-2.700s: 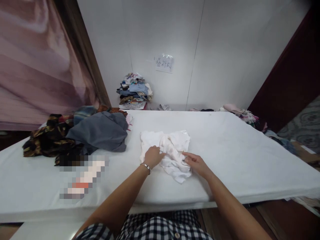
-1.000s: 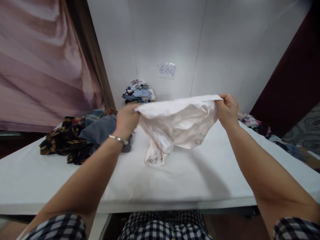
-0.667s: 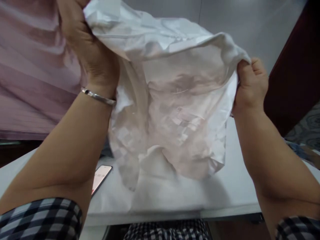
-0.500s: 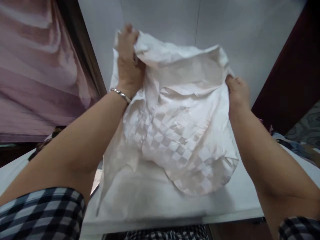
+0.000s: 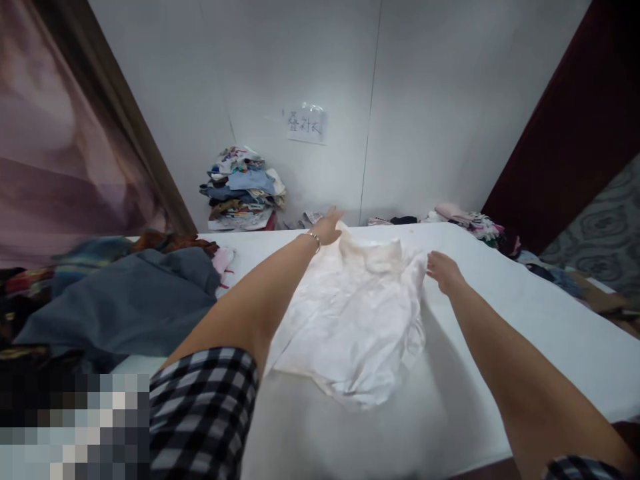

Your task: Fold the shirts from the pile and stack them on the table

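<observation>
The white garment is found in the centre of the frame, laid on the tabletop, with an opening at its upper end. The left hand is placed at its upper left part; the fingers are stretched out but blurred, and whether any fabric is pinched there cannot be told. The right hand is placed just beside the upper right edge, its grip loosely open, with no fabric seen in it; whether the edge is touched cannot be told.

The step in hand is judged to be the spreading of the garment. For this, the upper edge should be drawn evenly to both sides, without strong pulling, because such thin-looking fabric is probably displaced easily. The creases in the middle are best smoothed outward with flat palms, and the bunched right side should be opened. The lower edge, which is seen slanting, should be straightened, and enough distance should be left from the dark grey cloth at the left of the frame.
</observation>
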`<state>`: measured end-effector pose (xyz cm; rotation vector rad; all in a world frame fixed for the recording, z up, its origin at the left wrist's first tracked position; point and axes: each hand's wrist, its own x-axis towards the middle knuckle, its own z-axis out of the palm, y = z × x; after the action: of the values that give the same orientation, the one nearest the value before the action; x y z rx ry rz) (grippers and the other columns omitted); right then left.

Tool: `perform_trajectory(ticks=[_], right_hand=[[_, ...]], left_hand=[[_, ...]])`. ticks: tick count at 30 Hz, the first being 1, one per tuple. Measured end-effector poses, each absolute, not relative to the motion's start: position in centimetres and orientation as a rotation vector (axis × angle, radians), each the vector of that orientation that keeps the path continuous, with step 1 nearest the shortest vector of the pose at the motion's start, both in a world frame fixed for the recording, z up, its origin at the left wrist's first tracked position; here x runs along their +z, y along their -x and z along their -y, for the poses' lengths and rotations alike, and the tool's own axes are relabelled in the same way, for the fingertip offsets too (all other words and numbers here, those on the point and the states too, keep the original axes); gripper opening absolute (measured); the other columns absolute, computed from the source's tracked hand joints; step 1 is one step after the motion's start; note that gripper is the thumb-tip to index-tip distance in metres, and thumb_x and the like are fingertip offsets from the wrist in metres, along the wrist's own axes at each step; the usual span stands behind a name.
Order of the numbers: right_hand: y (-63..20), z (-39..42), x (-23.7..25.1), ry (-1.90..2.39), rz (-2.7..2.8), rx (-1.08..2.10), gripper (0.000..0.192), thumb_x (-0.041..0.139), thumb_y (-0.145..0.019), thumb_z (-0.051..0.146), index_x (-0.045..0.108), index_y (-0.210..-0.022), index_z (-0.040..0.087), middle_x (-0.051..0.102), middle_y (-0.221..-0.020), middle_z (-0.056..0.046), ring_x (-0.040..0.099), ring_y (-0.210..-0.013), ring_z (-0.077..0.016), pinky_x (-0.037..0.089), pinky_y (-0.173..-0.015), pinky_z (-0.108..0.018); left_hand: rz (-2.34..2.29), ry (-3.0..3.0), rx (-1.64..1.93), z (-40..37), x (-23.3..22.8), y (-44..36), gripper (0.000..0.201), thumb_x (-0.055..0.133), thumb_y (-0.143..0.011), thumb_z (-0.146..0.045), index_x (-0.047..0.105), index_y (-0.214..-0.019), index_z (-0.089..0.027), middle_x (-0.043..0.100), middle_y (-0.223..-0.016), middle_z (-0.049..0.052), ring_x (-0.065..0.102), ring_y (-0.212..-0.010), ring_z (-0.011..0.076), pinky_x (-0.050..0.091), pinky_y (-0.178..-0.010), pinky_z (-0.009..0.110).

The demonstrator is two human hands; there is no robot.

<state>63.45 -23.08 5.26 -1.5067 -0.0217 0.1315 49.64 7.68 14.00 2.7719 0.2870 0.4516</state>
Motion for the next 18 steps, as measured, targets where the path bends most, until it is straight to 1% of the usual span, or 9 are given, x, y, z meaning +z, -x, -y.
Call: perform_trajectory(ticks=[3, 5, 7, 8, 10, 13, 15, 16, 18], right_hand=[[-61.8, 25.6, 1.6, 1.703, 0.029, 0.219, 0.041, 0.074, -0.057, 0.024, 0.064, -0.096, 0.018, 0.066, -0.081, -0.005, 0.060, -0.068, -0.0156, 0.046, -0.053, -0.023], [-60.2, 27.2, 0.0, 1.868, 0.098, 0.295, 0.053, 0.073, -0.062, 0.031, 0.061, -0.111, 0.018, 0.066, -0.089, -0.008, 0.060, -0.069, -0.0170, 0.047, -0.052, -0.025], [-58.4, 28.5, -0.8, 2.033, 0.182, 0.363, 0.064, 0.069, -0.068, 0.039, 0.054, -0.127, 0.017, 0.066, -0.090, -0.008, 0.059, -0.065, -0.0165, 0.045, -0.049, -0.024], [-57.5, 29.0, -1.0, 2.102, 0.220, 0.387, 0.068, 0.067, -0.071, 0.042, 0.049, -0.132, 0.017, 0.066, -0.089, -0.008, 0.058, -0.063, -0.0156, 0.044, -0.047, -0.024], [-55.7, 29.9, -1.0, 2.200, 0.283, 0.424, 0.071, 0.062, -0.076, 0.047, 0.043, -0.138, 0.018, 0.065, -0.082, -0.006, 0.055, -0.057, -0.0140, 0.042, -0.045, -0.023], [-52.8, 30.4, -1.3, 2.222, 0.415, 0.526, 0.072, 0.058, -0.080, 0.049, 0.037, -0.143, 0.022, 0.062, -0.070, -0.001, 0.053, -0.052, -0.0139, 0.040, -0.043, -0.023], [-51.0, 30.2, -1.8, 2.187, 0.515, 0.584, 0.074, 0.059, -0.079, 0.046, 0.033, -0.145, 0.025, 0.060, -0.067, 0.002, 0.053, -0.052, -0.0139, 0.040, -0.045, -0.023], [-50.2, 29.9, -2.0, 2.161, 0.563, 0.590, 0.074, 0.061, -0.077, 0.043, 0.034, -0.144, 0.026, 0.061, -0.068, 0.002, 0.054, -0.053, -0.0138, 0.041, -0.047, -0.024], [-48.8, 29.2, -2.4, 2.098, 0.623, 0.547, 0.073, 0.065, -0.073, 0.035, 0.041, -0.140, 0.026, 0.061, -0.067, 0.003, 0.054, -0.055, -0.0136, 0.042, -0.051, -0.024]], left_hand=[[-0.335, -2.744, 0.382, -6.6, 10.0, -44.9, 0.048, 0.051, -0.085, -0.028, 0.049, -0.132, -0.016, 0.038, -0.149, 0.012, 0.056, -0.115, 0.0209, 0.038, -0.103, 0.030], [-0.385, -2.710, 0.316, -5.7, 7.9, -40.4, 0.041, 0.050, -0.086, -0.035, 0.058, -0.122, -0.016, 0.057, -0.131, 0.010, 0.062, -0.100, 0.0198, 0.045, -0.094, 0.030], [-0.429, -2.699, 0.249, -4.6, 6.3, -35.6, 0.040, 0.047, -0.086, -0.042, 0.063, -0.113, -0.017, 0.067, -0.111, 0.008, 0.064, -0.088, 0.0196, 0.048, -0.083, 0.032], [-0.425, -2.708, 0.207, -3.9, 5.5, -33.2, 0.040, 0.046, -0.086, -0.045, 0.064, -0.110, -0.018, 0.068, -0.105, 0.008, 0.063, -0.084, 0.0197, 0.049, -0.080, 0.033], [-0.420, -2.705, 0.176, -2.3, 4.2, -28.9, 0.039, 0.048, -0.086, -0.047, 0.064, -0.108, -0.019, 0.068, -0.104, 0.007, 0.063, -0.082, 0.0195, 0.050, -0.078, 0.033], [-0.329, -2.722, 0.225, 0.4, 2.2, -24.4, 0.040, 0.051, -0.085, -0.047, 0.063, -0.111, -0.020, 0.066, -0.113, 0.007, 0.062, -0.097, 0.0224, 0.048, -0.087, 0.035], [-0.254, -2.759, 0.252, 2.1, 1.0, -23.1, 0.043, 0.053, -0.084, -0.048, 0.061, -0.116, -0.022, 0.063, -0.121, 0.008, 0.058, -0.109, 0.0248, 0.046, -0.093, 0.037], [-0.236, -2.780, 0.257, 2.8, 0.5, -22.9, 0.044, 0.055, -0.082, -0.048, 0.060, -0.119, -0.023, 0.061, -0.124, 0.008, 0.057, -0.112, 0.0260, 0.046, -0.095, 0.038], [-0.232, -2.808, 0.271, 3.6, -0.2, -23.2, 0.041, 0.057, -0.081, -0.043, 0.061, -0.117, -0.024, 0.061, -0.126, 0.008, 0.055, -0.114, 0.0276, 0.045, -0.096, 0.039]])
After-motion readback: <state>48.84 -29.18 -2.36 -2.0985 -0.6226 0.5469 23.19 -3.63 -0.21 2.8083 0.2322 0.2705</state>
